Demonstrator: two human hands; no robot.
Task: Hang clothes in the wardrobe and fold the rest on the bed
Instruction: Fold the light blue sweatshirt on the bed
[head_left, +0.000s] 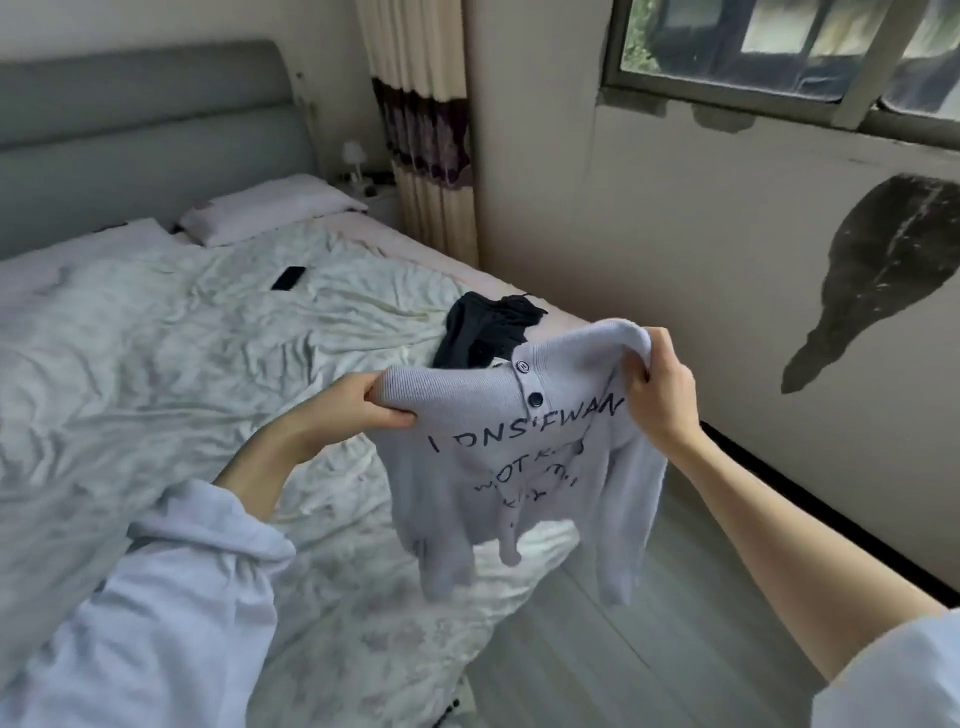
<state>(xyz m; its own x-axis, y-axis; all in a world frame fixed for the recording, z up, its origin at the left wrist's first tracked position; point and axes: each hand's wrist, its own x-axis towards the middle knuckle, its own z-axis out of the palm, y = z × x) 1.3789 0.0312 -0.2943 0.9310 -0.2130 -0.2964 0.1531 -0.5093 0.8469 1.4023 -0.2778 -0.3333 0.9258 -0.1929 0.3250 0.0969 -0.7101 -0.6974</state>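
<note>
Head view showed the sweater (519, 457) held up in the air between both hands, over the near corner of the bed (156, 364) and the strip of floor (623, 623) beside it. The left hand (358, 402) pinched one shoulder, fingers curled under the knit and thumb on top; the right hand (662, 395) gripped the other shoulder, bunching the cloth up over its knuckles. The right hand sat higher and farther out than the left, so the shoulder line tilted up to the right. The sweater's long axis ran straight down from the hands, printed front and buttons toward the person, sleeves and hem dangling free above the sheet. Neither hand was nearer it than the other; each held its own end. Laying it flat would likely mean swinging it left and down, since half of it hung over the floor.

Just beyond the sweater a dark garment (483, 332) lay crumpled near the bed's right edge. Farther out on the rumpled sheet lay a phone (288, 278), then a pillow (265, 208) against the grey headboard (145, 130). A curtain (421, 130) hung in the corner, and a window (779, 47) sat high in the right wall. No wardrobe showed.
</note>
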